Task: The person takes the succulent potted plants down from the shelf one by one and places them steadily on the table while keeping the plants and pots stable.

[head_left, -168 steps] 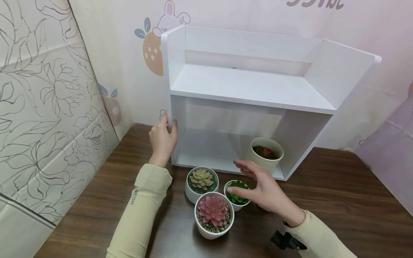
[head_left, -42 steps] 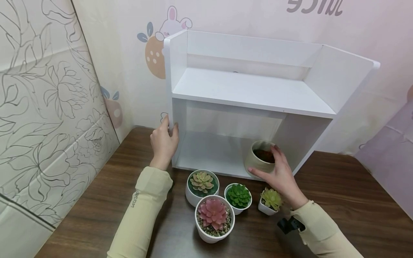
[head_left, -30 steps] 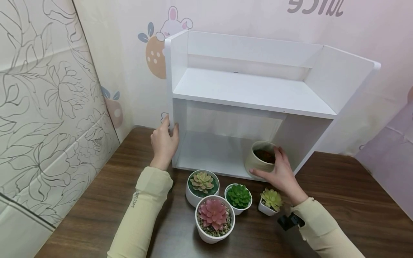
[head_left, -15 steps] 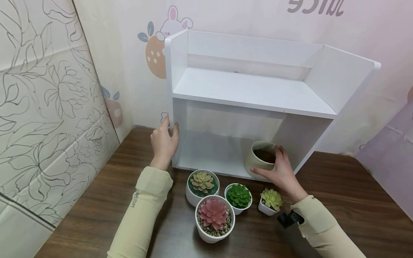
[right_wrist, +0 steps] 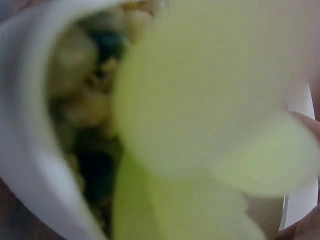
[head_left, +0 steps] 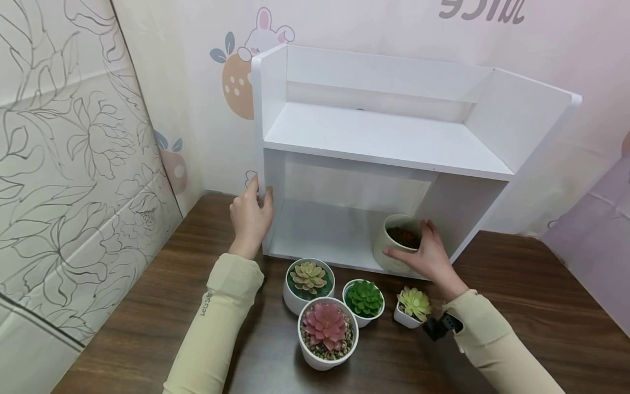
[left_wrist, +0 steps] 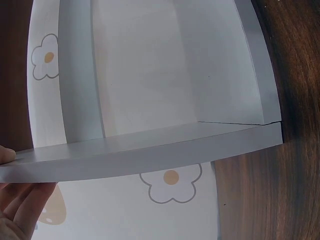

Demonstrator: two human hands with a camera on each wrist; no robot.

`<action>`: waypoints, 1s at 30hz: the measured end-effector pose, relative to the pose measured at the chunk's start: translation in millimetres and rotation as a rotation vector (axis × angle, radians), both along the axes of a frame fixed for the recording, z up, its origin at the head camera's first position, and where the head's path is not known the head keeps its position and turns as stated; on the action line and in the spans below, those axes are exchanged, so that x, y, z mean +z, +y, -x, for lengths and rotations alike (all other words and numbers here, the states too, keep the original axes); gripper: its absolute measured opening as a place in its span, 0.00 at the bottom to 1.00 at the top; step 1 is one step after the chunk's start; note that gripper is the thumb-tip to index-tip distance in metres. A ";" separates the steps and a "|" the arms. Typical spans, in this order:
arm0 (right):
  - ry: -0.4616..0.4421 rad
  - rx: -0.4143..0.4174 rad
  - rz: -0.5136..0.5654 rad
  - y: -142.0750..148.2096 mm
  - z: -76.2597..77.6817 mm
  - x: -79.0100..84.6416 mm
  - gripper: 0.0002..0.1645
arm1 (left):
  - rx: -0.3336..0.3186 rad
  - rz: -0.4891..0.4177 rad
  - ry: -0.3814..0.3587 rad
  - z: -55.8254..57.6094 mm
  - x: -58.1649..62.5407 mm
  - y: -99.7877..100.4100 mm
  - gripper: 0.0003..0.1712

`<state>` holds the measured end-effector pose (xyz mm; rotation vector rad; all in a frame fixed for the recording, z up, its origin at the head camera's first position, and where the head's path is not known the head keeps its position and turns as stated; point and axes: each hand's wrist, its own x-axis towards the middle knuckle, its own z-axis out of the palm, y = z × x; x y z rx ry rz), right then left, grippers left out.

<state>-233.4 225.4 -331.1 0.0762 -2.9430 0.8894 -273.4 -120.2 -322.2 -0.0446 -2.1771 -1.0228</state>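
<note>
My left hand grips the left side panel of a white two-tier shelf; in the left wrist view its thumb lies on one face and the fingers on the other. A cream plant pot with dark, reddish contents sits at the right end of the lower tier. My right hand holds it, thumb across the front and fingers along the right rim. A small yellow-green succulent in a white pot stands below that wrist. The same succulent fills the right wrist view, blurred, hiding most of the hand.
On the brown wooden table before the shelf stand three more white-potted succulents: a pale green one, a pink one and a dark green one. A printed wall rises behind the shelf.
My right hand has moved from over the dark green succulent to the cream pot, uncovering the yellow-green succulent. The pot sits slightly further left. My left hand keeps its grip on the panel.
</note>
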 end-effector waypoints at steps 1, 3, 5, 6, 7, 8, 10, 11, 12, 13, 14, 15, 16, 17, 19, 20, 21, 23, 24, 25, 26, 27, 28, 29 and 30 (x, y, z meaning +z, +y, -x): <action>-0.007 -0.002 0.001 0.4 0.8 0.4 0.70 | 0.000 0.001 0.000 -0.1 0.0 -0.1 0.22; -0.024 -0.007 0.003 1.0 2.0 0.8 0.70 | -0.001 0.002 -0.004 -0.1 0.2 -0.1 0.22; -0.034 -0.010 0.005 1.4 3.2 1.0 0.70 | 0.000 0.004 -0.006 0.0 0.2 -0.2 0.22; -0.037 -0.011 0.007 1.3 3.5 1.2 0.70 | 0.000 0.003 -0.007 0.2 0.0 -0.3 0.22; -0.040 -0.012 0.006 1.4 3.9 1.2 0.70 | -0.001 0.003 -0.007 0.4 -0.1 -0.4 0.22; -0.043 -0.013 0.007 1.4 4.2 1.3 0.69 | 0.000 0.003 -0.005 0.5 -0.2 -0.4 0.22; -0.046 -0.017 0.010 1.5 5.4 1.5 0.69 | -0.001 0.002 -0.005 0.5 -0.2 -0.6 0.22; -0.051 -0.018 0.013 1.6 5.8 1.8 0.69 | -0.001 0.002 -0.005 0.6 -0.2 -0.7 0.22; -0.055 -0.019 0.017 1.7 6.3 2.0 0.69 | 0.000 0.002 -0.004 0.6 -0.3 -0.7 0.22; -0.060 -0.020 0.022 2.2 7.1 1.9 0.69 | 0.000 0.002 -0.003 0.5 -0.2 -0.7 0.22; -0.067 -0.021 0.029 2.6 8.0 1.9 0.70 | 0.001 0.003 -0.003 0.6 -0.2 -0.7 0.22; -0.071 -0.022 0.034 3.0 8.8 1.9 0.70 | 0.000 0.003 -0.005 0.5 -0.1 -0.6 0.23; -0.079 -0.023 0.039 3.8 9.4 1.8 0.70 | 0.001 0.004 -0.004 0.5 -0.1 -0.5 0.22; -0.086 -0.025 0.041 4.1 9.9 1.5 0.71 | 0.001 0.003 -0.004 0.3 0.0 -0.3 0.23; -0.094 -0.028 0.043 4.7 11.0 0.9 0.71 | 0.001 0.002 -0.007 -0.2 0.4 0.0 0.23; -0.097 -0.030 0.043 4.7 11.3 0.9 0.72 | 0.001 0.001 -0.011 -0.3 0.4 0.0 0.23; -0.101 -0.031 0.042 5.0 11.4 0.8 0.72 | 0.001 -0.001 -0.013 -0.6 0.5 0.0 0.23; -0.104 -0.034 0.045 4.5 11.8 0.8 0.72 | 0.001 -0.003 -0.018 -0.8 0.6 -0.1 0.23; -0.105 -0.033 0.045 4.5 12.0 0.7 0.72 | -0.001 -0.005 -0.018 -1.0 0.7 -0.2 0.23; -0.106 -0.034 0.045 4.5 12.1 0.6 0.72 | -0.002 -0.006 -0.018 -1.1 0.8 -0.3 0.23; -0.105 -0.034 0.045 4.5 12.3 0.4 0.72 | -0.003 -0.006 -0.020 -1.1 0.9 -0.3 0.23; -0.104 -0.034 0.041 4.5 12.5 0.2 0.72 | -0.004 -0.007 -0.018 -1.2 1.0 -0.4 0.23; -0.102 -0.036 0.038 4.3 12.8 0.0 0.72 | -0.005 -0.008 -0.017 -1.2 1.0 -0.3 0.23; -0.102 -0.036 0.034 4.3 13.1 -0.2 0.72 | -0.006 -0.009 -0.016 -1.3 1.0 -0.3 0.23; -0.103 -0.038 0.028 4.4 13.3 -0.4 0.72 | -0.006 -0.009 -0.015 -1.5 1.2 -0.2 0.23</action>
